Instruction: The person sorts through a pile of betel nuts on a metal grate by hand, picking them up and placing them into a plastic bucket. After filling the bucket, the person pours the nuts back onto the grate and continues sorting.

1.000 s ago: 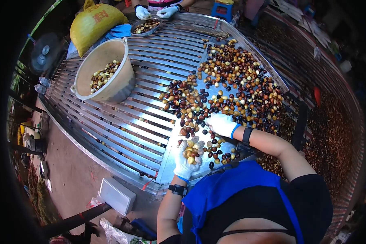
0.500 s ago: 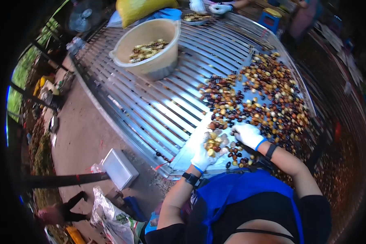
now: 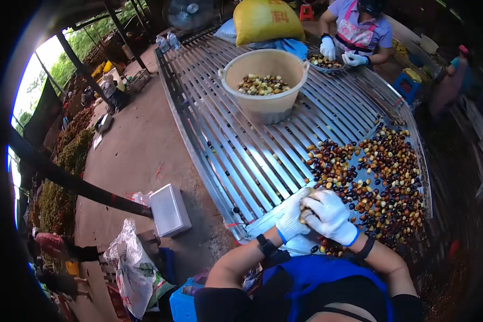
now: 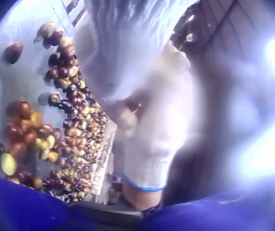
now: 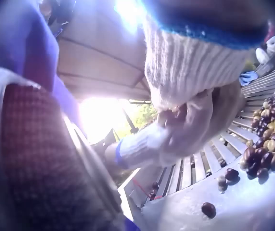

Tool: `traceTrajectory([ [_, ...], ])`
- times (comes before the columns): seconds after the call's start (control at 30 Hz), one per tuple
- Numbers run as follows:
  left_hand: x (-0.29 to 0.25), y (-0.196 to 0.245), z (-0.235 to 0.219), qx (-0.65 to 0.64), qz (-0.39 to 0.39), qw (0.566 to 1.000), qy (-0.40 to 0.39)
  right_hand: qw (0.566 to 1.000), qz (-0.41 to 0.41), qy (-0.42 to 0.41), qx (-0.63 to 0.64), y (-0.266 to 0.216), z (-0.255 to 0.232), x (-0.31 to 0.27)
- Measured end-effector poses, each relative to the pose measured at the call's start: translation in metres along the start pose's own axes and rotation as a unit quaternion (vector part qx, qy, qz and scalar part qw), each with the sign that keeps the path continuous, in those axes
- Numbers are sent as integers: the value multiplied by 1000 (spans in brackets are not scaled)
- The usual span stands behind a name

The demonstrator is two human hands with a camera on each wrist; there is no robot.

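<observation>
My gloved left hand [image 3: 293,219] cups a handful of glossy oval nuts. My gloved right hand [image 3: 331,216] closes over the same handful from the right, fingers curled, so the two hands meet. Between the gloves a few of the held nuts [image 5: 168,117] peek out in the right wrist view; most are hidden. Both hands hover over the near corner of the slatted metal table [image 3: 220,161]. Right beside them spreads a big heap of brown, dark and yellow nuts [image 3: 389,188], which the left wrist view also shows as loose nuts [image 4: 82,113].
A cream tub [image 3: 287,104] partly filled with paler nuts stands mid-table. Behind it lies a yellow sack [image 3: 267,22]. Across the table another person [image 3: 354,27] works at a bowl of nuts [image 3: 324,68]. A white foam box [image 3: 169,209] sits left of the table.
The right hand has come off the loose nuts and moved over the left palm, covering its handful. The head view has swung left, so the table appears farther right.
</observation>
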State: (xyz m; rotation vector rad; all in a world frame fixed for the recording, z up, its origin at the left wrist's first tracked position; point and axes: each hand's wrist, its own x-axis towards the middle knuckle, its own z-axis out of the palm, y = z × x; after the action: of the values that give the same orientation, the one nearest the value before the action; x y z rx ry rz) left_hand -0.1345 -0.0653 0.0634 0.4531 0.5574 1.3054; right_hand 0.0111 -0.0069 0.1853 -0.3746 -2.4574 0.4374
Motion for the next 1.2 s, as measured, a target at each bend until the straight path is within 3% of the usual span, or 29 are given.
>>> traceTrajectory([
  [0.03, -1, 13, 15, -288, -76, 952, -67, 1000, -17, 7, 6, -2, -1, 5],
  [0.07, -10, 18, 35, -164, -15, 986, 24, 1000, -13, 7, 25, -7, -6, 11],
  [0.1, -18, 16, 48, -34, 48, 992, 114, 999, -7, 7, 46, -11, -11, 16],
  [0.13, -18, 10, 45, -28, 45, 993, 107, 999, 1, 10, 36, -12, -12, 16],
  [0.23, -14, -8, 24, -147, 5, 987, 68, 998, -19, 52, 21, -10, -16, 15],
  [0.3, -15, 2, 26, -82, -47, 989, 117, 997, -47, 55, 6, -4, -20, 13],
  [0.33, 1, -1, 36, -287, -83, 940, 167, 996, -5, 86, 6, -6, -24, 12],
  [0.37, -6, 0, 47, 37, 73, 994, 77, 998, 6, 67, 14, -1, -34, 14],
  [0.4, -3, 10, 56, -136, -14, 983, 123, 994, 25, 103, -1, -6, -49, 15],
  [0.43, 3, 23, 67, -303, -101, 933, 165, 989, 45, 139, -17, -8, -61, 15],
  [0.5, 13, 41, 73, -336, -52, 936, 93, 976, 100, 193, -11, 4, -72, 1],
  [0.57, 26, 56, 57, -386, -17, 922, -33, 959, 168, 228, -32, 20, -79, -22],
  [0.63, 41, 109, 86, -306, 59, 941, 131, 947, 201, 235, -83, 41, -80, -49],
  [0.67, 61, 126, 61, -319, 94, 940, 81, 939, 235, 239, -74, 47, -79, -64],
  [0.77, 118, 225, 52, -242, 213, 938, 129, 922, 324, 200, -64, 65, -71, -102],
  [0.8, 138, 256, 58, -221, 253, 933, 131, 933, 281, 195, -112, 71, -68, -109],
  [0.83, 176, 292, 6, -201, 229, 952, 12, 932, 293, 188, -104, 69, -66, -112],
  [0.87, 167, 314, 25, -246, 153, 954, 80, 929, 316, 172, -85, 65, -64, -112],
  [0.9, 166, 319, 33, -132, 185, 970, 86, 927, 331, 162, -70, 67, -64, -111],
  [0.93, 166, 318, 41, -69, 180, 964, 184, 924, 334, 163, -93, 74, -59, -121],
  [0.97, 164, 317, 36, -60, 157, 958, 231, 921, 334, 166, -112, 80, -53, -128],
  [1.03, 164, 291, 5, -19, 222, 948, 227, 918, 354, 145, -106, 78, -53, -125],
  [1.07, 146, 260, 26, 91, 291, 912, 275, 920, 358, 125, -98, 80, -51, -123],
  [1.13, 136, 213, 11, 177, 318, 898, 246, 919, 382, 72, -69, 85, -45, -116],
  [1.17, 132, 188, -5, 238, 270, 908, 212, 923, 377, 49, -63, 93, -38, -114],
  [1.2, 113, 169, 13, 293, 176, 917, 204, 934, 349, 40, -62, 99, -31, -111],
])
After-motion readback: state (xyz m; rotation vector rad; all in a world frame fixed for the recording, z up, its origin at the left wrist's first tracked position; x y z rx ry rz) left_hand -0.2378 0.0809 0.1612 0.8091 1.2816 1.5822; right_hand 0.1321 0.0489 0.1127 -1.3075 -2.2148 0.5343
